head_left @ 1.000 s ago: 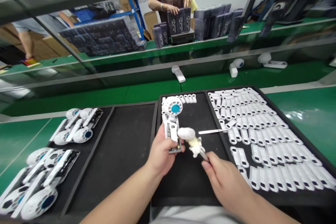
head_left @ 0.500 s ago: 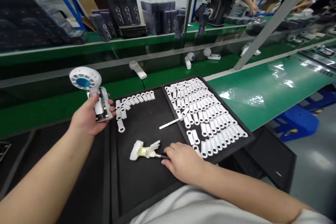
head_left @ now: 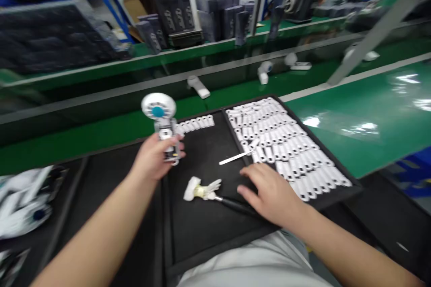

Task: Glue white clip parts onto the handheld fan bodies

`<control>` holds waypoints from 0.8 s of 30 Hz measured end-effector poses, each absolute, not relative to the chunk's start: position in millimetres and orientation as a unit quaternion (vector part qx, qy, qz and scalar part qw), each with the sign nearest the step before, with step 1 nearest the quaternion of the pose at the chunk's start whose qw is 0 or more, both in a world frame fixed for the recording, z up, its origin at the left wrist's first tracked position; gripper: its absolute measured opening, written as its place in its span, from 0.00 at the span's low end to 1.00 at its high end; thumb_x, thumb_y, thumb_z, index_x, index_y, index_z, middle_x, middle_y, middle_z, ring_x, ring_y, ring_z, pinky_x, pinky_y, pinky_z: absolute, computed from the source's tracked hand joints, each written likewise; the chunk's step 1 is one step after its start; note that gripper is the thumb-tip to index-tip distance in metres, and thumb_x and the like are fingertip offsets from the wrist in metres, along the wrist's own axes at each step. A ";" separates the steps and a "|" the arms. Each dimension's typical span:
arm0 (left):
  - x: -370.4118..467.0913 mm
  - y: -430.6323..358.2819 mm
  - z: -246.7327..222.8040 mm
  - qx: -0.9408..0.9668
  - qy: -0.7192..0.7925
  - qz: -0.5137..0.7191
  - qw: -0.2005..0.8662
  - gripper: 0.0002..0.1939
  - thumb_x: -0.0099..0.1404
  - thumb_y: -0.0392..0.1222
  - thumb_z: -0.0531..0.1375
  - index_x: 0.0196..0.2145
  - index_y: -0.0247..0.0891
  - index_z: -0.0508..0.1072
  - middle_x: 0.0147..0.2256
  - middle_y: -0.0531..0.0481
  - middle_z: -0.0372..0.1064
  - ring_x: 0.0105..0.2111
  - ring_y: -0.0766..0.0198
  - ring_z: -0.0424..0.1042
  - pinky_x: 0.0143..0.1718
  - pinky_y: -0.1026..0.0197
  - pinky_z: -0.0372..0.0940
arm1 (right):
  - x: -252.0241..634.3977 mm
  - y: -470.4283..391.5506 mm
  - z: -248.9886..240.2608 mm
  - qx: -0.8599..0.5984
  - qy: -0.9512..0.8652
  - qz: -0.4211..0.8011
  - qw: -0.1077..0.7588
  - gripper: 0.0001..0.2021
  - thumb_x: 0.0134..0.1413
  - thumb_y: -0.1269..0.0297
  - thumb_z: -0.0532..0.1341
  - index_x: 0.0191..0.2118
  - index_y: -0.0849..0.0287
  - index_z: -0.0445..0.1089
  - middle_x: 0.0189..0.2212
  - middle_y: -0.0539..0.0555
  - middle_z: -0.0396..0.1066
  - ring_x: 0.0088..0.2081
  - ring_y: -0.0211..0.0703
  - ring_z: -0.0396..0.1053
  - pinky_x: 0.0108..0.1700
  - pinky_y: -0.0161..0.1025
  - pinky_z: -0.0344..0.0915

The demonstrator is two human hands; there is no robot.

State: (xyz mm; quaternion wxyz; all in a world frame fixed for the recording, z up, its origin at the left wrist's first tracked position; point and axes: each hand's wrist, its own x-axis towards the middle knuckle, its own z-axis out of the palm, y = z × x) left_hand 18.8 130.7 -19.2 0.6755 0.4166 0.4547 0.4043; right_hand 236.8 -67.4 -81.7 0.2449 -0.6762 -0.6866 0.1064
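My left hand point(head_left: 155, 154) is closed around the handle of a white handheld fan point(head_left: 159, 106) with a blue centre. The handle's inside shows, with small parts in it. Over the black tray point(head_left: 198, 233), my right hand point(head_left: 269, 190) is open, thumb and fingers apart, holding nothing. Just beside it lies a black-handled tool point(head_left: 235, 205), its head wrapped in white material and yellow tape. A thin white strip point(head_left: 235, 157) rests across the tray's divider. Rows of small white fan-handle covers point(head_left: 296, 157) fill the right section, and a short row stands at the left section's far edge.
More white fans point(head_left: 199, 87) lie on the green conveyor behind the tray. At the far left are other fan parts point(head_left: 25, 202). Dark boxes point(head_left: 175, 13) stand on the shelf ahead, with people behind. A grey slanted post point(head_left: 367, 38) rises at the right.
My right hand has let go of the tool's black handle and lifted off it. The left hand has brought the fan inward over the tray's left edge. The view has turned left.
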 end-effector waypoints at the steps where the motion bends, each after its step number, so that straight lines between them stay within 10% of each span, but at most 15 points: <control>1: 23.7 117.3 -19.0 0.424 0.448 0.397 0.680 0.22 0.41 0.36 0.71 0.36 0.34 0.71 0.31 0.48 0.73 0.24 0.62 0.71 0.20 0.60 0.70 | 221.8 -70.6 -85.7 -0.659 -0.712 0.112 0.213 0.14 0.57 0.62 0.65 0.48 0.59 0.69 0.40 0.58 0.73 0.44 0.55 0.71 0.45 0.48 0.68; 6: 34.7 77.2 -22.4 0.439 0.412 0.398 0.692 0.24 0.44 0.33 0.69 0.40 0.37 0.67 0.37 0.49 0.71 0.28 0.63 0.71 0.23 0.60 0.70 | 202.1 -68.5 -107.9 -0.651 -0.751 0.079 0.081 0.03 0.59 0.71 0.60 0.37 0.58 0.70 0.30 0.55 0.72 0.31 0.51 0.73 0.29 0.42 0.63; 14: 28.5 54.9 -8.1 0.442 0.440 0.424 0.657 0.20 0.47 0.32 0.66 0.38 0.39 0.67 0.36 0.50 0.69 0.27 0.65 0.69 0.22 0.61 0.69 | 247.0 -64.4 -57.0 -0.634 -0.660 0.049 0.399 0.16 0.70 0.56 0.44 0.42 0.53 0.68 0.23 0.54 0.70 0.23 0.49 0.70 0.25 0.42 0.61; 24: 28.9 40.5 -19.4 0.376 0.429 0.421 0.705 0.19 0.46 0.32 0.67 0.36 0.38 0.68 0.30 0.51 0.70 0.24 0.64 0.69 0.22 0.62 0.68 | 207.6 -78.3 -95.8 -0.643 -0.689 0.124 0.310 0.14 0.73 0.58 0.44 0.43 0.55 0.63 0.21 0.49 0.71 0.20 0.46 0.72 0.22 0.39 0.61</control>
